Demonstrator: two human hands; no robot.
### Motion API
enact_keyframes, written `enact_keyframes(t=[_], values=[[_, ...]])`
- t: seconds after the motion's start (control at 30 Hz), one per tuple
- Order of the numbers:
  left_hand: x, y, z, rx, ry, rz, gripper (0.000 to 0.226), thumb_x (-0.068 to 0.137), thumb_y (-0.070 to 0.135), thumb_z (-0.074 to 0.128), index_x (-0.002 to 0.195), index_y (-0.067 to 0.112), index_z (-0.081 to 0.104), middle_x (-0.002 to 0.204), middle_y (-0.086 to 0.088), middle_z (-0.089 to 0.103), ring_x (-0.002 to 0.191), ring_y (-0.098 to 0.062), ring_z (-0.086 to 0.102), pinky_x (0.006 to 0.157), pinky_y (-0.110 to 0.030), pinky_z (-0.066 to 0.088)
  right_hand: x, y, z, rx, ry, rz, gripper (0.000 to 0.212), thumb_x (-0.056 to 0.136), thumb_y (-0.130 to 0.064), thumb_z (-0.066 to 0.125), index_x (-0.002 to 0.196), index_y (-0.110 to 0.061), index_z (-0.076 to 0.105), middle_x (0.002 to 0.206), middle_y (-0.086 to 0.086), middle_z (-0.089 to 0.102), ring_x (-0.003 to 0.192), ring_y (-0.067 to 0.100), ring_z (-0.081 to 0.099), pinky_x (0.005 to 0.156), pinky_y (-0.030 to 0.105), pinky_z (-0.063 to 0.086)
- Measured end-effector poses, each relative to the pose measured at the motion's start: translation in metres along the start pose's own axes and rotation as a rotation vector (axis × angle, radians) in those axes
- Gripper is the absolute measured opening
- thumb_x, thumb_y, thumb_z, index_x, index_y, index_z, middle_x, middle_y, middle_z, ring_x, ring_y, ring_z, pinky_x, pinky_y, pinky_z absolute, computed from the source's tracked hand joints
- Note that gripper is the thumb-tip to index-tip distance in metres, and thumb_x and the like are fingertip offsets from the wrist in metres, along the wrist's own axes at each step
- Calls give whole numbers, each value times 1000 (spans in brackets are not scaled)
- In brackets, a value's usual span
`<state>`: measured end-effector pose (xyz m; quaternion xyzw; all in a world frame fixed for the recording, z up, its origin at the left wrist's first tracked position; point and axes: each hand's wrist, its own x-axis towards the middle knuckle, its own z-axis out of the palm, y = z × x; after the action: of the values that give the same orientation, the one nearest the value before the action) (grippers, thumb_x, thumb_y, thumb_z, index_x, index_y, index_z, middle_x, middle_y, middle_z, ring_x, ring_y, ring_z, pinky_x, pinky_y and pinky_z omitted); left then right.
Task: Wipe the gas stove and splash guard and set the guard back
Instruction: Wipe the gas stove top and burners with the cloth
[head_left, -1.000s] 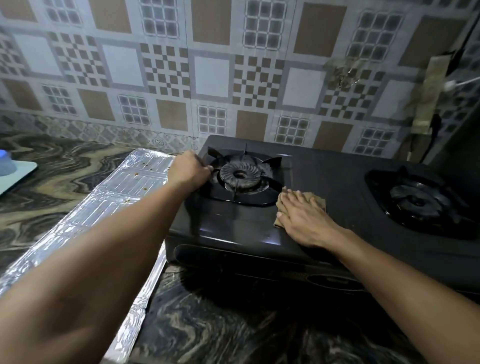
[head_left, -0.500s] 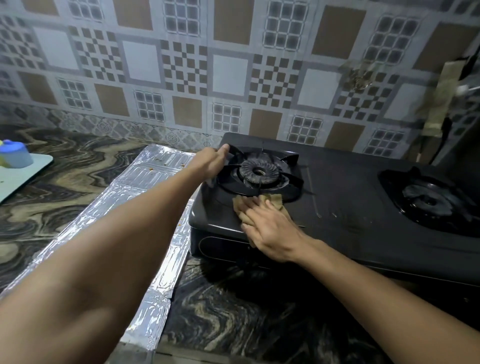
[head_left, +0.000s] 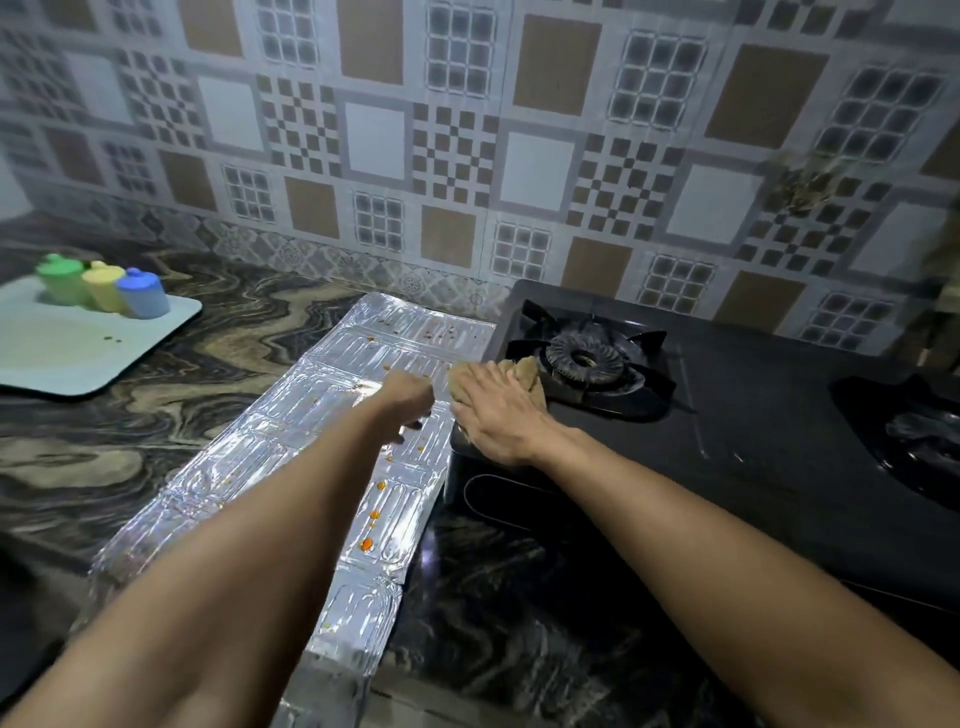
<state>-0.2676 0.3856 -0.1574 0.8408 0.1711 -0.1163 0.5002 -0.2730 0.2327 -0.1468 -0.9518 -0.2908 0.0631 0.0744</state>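
The black two-burner gas stove (head_left: 753, 415) stands on the marbled counter against the tiled wall. My right hand (head_left: 498, 410) presses flat on a brown cloth (head_left: 524, 371) at the stove's front left corner, just beside the left burner (head_left: 587, 358). The silver foil splash guard (head_left: 322, 415) lies flat on the counter to the left of the stove, dotted with orange spots. My left hand (head_left: 410, 395) hovers low over the guard near the stove's edge, fingers curled loosely downward with nothing in them.
A pale blue tray (head_left: 78, 358) at the far left carries three small lidded containers, green (head_left: 62, 275), yellow (head_left: 104, 286) and blue (head_left: 143, 293). The right burner (head_left: 924, 431) is at the frame's edge. The dark marbled counter (head_left: 156, 415) runs along the patterned wall.
My left hand left the left burner's rim and came back over the foil guard. My right hand slid the cloth leftward to the stove's left corner. The view swung left.
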Motion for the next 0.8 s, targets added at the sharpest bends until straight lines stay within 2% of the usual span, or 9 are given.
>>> enact_keyframes(t=[0.1, 0.3, 0.4, 0.47, 0.5, 0.57, 0.67, 0.73, 0.8], values=[[-18, -23, 1, 12, -135, -100, 30, 97, 3, 36, 113, 1, 61, 113, -14, 66, 99, -29, 62, 90, -49, 49, -1, -5, -3, 11, -39, -24, 59, 104, -38, 22, 154, -8, 8, 162, 14, 1, 150, 30, -3, 121, 45, -3], [-24, -42, 8, -65, -316, -77, 17, 96, 11, 53, 97, 14, 70, 111, -1, 69, 106, -20, 65, 98, -51, 47, -5, -5, -10, -23, -104, -173, 53, 105, -35, 25, 150, -7, 24, 162, 12, 9, 150, 29, -1, 121, 44, -3], [-21, -43, 8, -55, -304, -73, 15, 93, 12, 57, 93, 14, 72, 111, -1, 71, 108, -19, 67, 97, -51, 49, 22, -3, -22, -127, -170, -209, 35, 105, -32, 27, 114, -12, 53, 143, 19, 42, 138, 34, 29, 118, 50, 12], [-14, -47, 6, -45, -306, -95, 20, 92, 6, 55, 94, 12, 74, 107, 1, 73, 102, -16, 69, 93, -50, 52, 40, -5, -32, -283, -194, -212, 31, 105, -31, 29, 80, -18, 45, 115, 17, 56, 113, 31, 46, 110, 48, 27], [-10, -49, 4, -32, -314, -109, 25, 92, 1, 51, 97, 10, 75, 106, 2, 74, 99, -13, 71, 92, -50, 53, 47, -6, -37, -356, -195, -213, 34, 105, -30, 31, 75, -19, 42, 112, 16, 58, 108, 31, 49, 104, 46, 32], [-5, -50, 0, 5, -323, -130, 33, 91, -3, 48, 103, 10, 75, 105, 5, 75, 95, -10, 72, 89, -47, 55, 62, -5, -45, -423, -221, -212, 32, 104, -26, 32, 93, -11, 57, 123, 15, 60, 113, 33, 53, 97, 42, 37], [0, -44, -6, 18, -268, -134, 34, 91, -2, 49, 102, 15, 77, 100, 8, 76, 93, -9, 72, 82, -40, 55, 90, -5, -50, -460, -379, -191, 37, 105, -21, 34, 123, 2, 56, 135, 16, 55, 120, 32, 52, 90, 34, 39], [-1, -39, -7, 1, -223, -138, 37, 89, -4, 48, 99, 16, 78, 98, 8, 77, 94, -10, 73, 80, -40, 55, 105, -9, -56, -457, -500, -156, 40, 106, -23, 35, 125, 5, 55, 135, 16, 55, 119, 32, 53, 93, 33, 40], [0, -34, -6, -24, -184, -147, 39, 88, -5, 45, 98, 14, 78, 96, 6, 77, 96, -13, 72, 80, -40, 55, 114, -12, -67, -445, -557, -163, 43, 105, -31, 36, 113, 2, 61, 121, 15, 63, 98, 26, 57, 92, 32, 41]])
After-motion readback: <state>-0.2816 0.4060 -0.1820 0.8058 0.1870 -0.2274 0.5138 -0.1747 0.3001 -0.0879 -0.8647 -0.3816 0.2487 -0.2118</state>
